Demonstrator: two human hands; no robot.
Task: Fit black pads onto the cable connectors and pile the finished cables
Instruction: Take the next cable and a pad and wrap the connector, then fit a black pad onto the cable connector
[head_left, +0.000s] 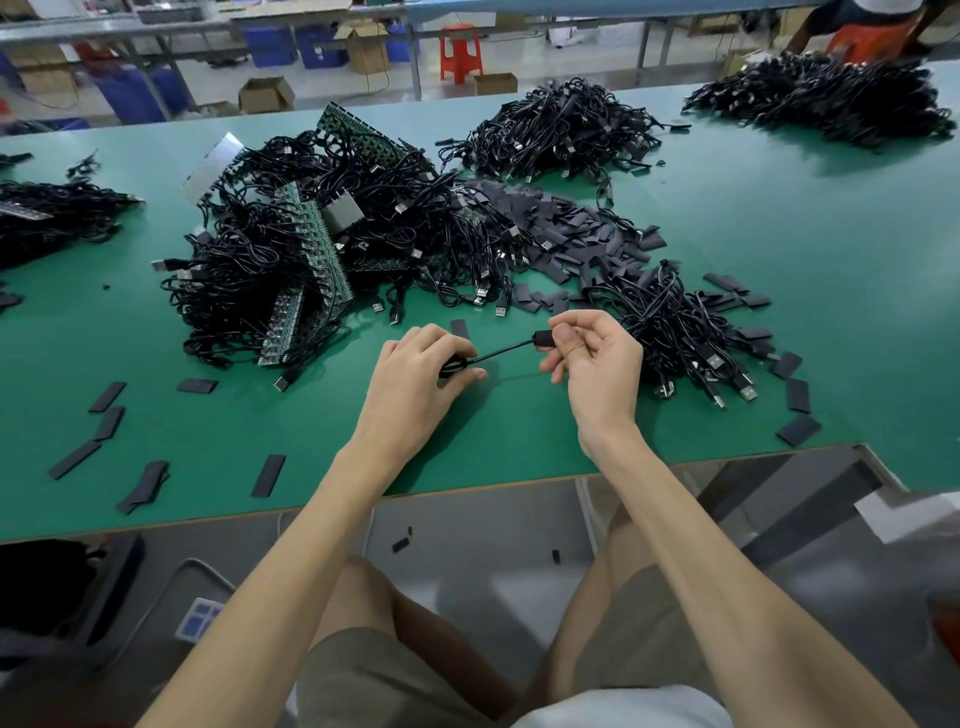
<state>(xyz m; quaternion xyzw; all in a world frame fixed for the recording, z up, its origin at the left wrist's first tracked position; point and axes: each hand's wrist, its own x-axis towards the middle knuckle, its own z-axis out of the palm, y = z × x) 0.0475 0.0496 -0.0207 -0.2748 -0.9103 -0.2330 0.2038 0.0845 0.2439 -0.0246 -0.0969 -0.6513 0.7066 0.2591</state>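
Left hand (415, 371): fingers curled around the coiled part of a thin black cable (501, 353), just above the green surface (519, 436) near its front edge.
Right hand (597, 358): fingers pinching the cable's black connector end (544, 339).
Loose flat black pads (571, 234): heaped mid-surface.
Finished cables pile (680, 332): just beside the right hand.

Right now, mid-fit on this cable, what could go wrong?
1. The right hand pinches only the connector tip; the sleeve could slip or seat crooked.
2. The cable is taut toward the left hand; tugging may strain it.
3. Loose pads near the table edge may fall.
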